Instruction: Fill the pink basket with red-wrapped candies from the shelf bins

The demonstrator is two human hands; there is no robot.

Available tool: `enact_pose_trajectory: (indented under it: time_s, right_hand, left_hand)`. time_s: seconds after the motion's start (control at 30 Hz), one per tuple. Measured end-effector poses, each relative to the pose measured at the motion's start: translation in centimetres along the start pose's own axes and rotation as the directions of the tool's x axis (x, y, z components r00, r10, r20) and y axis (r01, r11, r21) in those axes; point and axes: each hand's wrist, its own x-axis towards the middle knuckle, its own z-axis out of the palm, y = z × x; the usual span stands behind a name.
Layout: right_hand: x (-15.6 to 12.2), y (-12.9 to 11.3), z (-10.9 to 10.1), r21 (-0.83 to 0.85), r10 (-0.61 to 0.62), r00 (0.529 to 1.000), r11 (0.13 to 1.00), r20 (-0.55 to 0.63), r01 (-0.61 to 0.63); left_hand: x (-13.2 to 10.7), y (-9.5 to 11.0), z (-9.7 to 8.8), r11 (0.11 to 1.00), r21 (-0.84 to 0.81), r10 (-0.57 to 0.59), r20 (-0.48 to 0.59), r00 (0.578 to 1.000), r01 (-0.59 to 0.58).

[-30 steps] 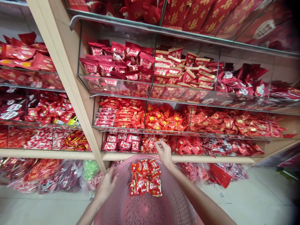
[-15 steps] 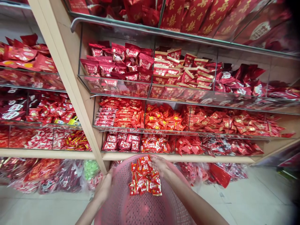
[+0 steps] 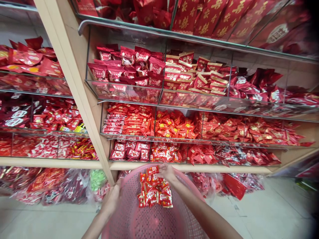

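A pink plastic basket (image 3: 129, 215) sits low in the middle of the view. My left hand (image 3: 111, 200) is closed on its left rim. Inside lies a pile of small red candy packets (image 3: 154, 192). My right hand (image 3: 166, 171) hovers over the far side of the basket, fingers bent down onto the top of the pile, touching a packet. Just beyond it, the lowest glass bin holds more of the same red-and-white candy packets (image 3: 165, 153).
Wooden shelving (image 3: 74, 86) with glass-fronted bins (image 3: 129, 93) full of red wrapped sweets fills the view. Clear bags of sweets (image 3: 50, 186) lie on the floor under the shelves. Pale tiled floor (image 3: 274, 212) shows at the lower right.
My right hand came back from the lowest bin to the basket and now rests on the pile, which has gained packets at its top. My left hand stays on the rim.
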Motion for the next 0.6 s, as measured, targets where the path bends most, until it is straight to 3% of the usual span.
enact_pose_trajectory:
  time_s: [0.13, 0.2, 0.33, 0.47, 0.6]
  right_hand:
    - [0.2, -0.7, -1.0, -0.194, -0.006, 1.000, 0.981, 0.017, 0.009]
    - [0.4, -2.0, -1.6, -0.338, -0.129, 0.992, 0.933, 0.008, 0.124]
    - [2.2, -4.9, -1.7, -0.571, -0.383, 0.924, 0.756, 0.009, 0.319]
    - [4.4, -6.8, -0.3, -0.665, -0.371, 0.928, 0.700, -0.028, 0.260]
    - [4.8, -7.7, 1.6, -0.753, -0.333, 0.937, 0.642, -0.104, 0.145]
  left_hand:
    - [0.1, 0.3, -0.2, 0.998, 0.056, -0.007, 0.026, 1.000, 0.005]
    - [0.1, 0.5, -0.3, 0.997, 0.069, -0.017, 0.031, 0.999, 0.015]
    - [0.1, 0.5, -0.2, 0.998, 0.055, -0.019, 0.018, 1.000, 0.018]
    - [0.0, 0.1, 0.1, 1.000, 0.031, -0.002, -0.004, 1.000, 0.002]
    - [0.0, -0.1, 0.1, 1.000, 0.020, -0.009, 0.001, 1.000, 0.009]
